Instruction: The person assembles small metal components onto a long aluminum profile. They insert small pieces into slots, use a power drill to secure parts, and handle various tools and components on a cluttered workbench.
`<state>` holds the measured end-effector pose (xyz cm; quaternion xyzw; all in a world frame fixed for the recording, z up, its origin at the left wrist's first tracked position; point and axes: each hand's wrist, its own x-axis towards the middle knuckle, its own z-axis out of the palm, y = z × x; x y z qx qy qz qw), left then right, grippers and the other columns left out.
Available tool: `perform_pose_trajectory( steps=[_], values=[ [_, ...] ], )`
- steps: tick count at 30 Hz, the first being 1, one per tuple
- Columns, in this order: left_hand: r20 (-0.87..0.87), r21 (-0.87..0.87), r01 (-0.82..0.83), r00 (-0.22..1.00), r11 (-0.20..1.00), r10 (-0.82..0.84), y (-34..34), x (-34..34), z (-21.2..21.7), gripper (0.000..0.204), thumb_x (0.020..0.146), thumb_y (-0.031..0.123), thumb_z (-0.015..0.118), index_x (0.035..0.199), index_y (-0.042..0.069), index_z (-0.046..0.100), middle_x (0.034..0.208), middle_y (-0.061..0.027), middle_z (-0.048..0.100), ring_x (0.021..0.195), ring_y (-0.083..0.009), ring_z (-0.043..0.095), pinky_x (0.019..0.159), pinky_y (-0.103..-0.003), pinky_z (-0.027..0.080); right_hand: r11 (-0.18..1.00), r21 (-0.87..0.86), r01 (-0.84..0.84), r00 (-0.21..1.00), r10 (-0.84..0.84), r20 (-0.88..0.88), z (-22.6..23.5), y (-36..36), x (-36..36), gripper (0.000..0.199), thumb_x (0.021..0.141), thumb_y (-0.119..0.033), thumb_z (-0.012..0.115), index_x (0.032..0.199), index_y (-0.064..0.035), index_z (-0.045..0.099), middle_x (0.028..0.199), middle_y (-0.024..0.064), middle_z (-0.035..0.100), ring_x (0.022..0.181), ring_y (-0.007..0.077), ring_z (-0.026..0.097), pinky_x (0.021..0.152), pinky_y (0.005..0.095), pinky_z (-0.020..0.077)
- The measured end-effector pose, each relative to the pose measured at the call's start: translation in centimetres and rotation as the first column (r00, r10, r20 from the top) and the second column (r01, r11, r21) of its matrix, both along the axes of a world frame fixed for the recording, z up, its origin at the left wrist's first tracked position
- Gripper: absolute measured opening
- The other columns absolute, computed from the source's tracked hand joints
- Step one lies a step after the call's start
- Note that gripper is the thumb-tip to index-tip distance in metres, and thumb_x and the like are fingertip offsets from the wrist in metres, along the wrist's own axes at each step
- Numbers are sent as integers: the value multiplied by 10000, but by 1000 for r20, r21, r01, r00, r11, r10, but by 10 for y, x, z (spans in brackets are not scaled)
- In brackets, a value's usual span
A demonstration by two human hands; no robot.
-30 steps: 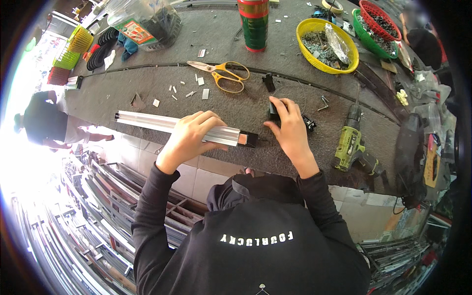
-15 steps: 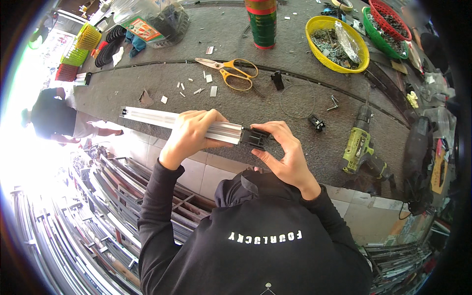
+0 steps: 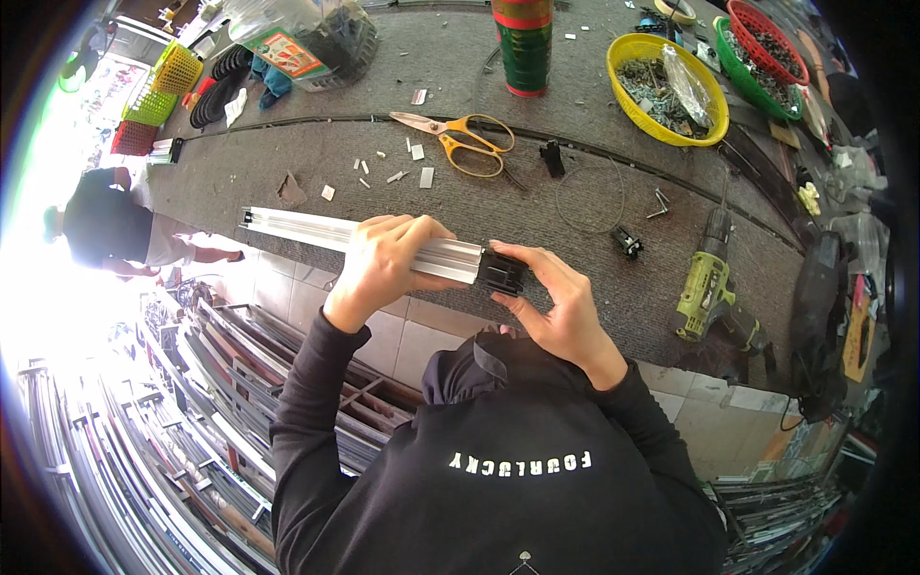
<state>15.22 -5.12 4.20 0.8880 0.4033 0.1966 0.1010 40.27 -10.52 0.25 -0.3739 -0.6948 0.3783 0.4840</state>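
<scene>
Aluminium rail [image 3: 331,233] lies across the near edge of the bench [image 3: 537,206], its long axis running left to right, the left end pointing away to the far left and the right end toward my right hand. My left hand [image 3: 388,261] wraps over the rail near its right end, fingers [image 3: 422,230] curled closed around it. My right hand [image 3: 551,302] meets that end, fingers pinched narrow on a black end cap [image 3: 501,272] seated against the rail's tip. Right of me, a green cordless drill [image 3: 707,287] lies on the bench. Farther out sit orange-handled scissors [image 3: 460,142] and small metal offcuts. Farthest are a green can [image 3: 523,43] and a yellow bowl [image 3: 671,81] of screws.
</scene>
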Motion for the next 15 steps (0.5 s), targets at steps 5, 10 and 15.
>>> perform_pose_trajectory(
  steps=[5,10,15],
  values=[
    [-21,-5,47,999,999,-47,-2,4,-6,512,610,394,921,963,105,689,843,-43,738,763,-267,729,692,-359,552,992,-24,-120,989,122,82,-2,6,6,531,824,-73,809,1311,4,612,1165,192,696,1014,361,694,869,412,560],
    [-15,30,55,998,998,-54,-2,4,-10,510,609,384,922,966,107,687,858,-49,741,775,-264,734,696,-353,556,992,-13,-128,992,128,21,-5,10,3,576,802,-82,829,1323,6,601,1288,187,677,1134,370,671,948,410,544],
    [26,55,50,998,997,-51,0,6,-14,510,606,389,922,959,110,683,869,-42,744,781,-255,735,699,-353,557,998,59,-35,980,23,200,2,11,18,655,759,-132,877,1351,-29,616,1354,158,666,1231,316,647,1044,385,509]
  ],
)
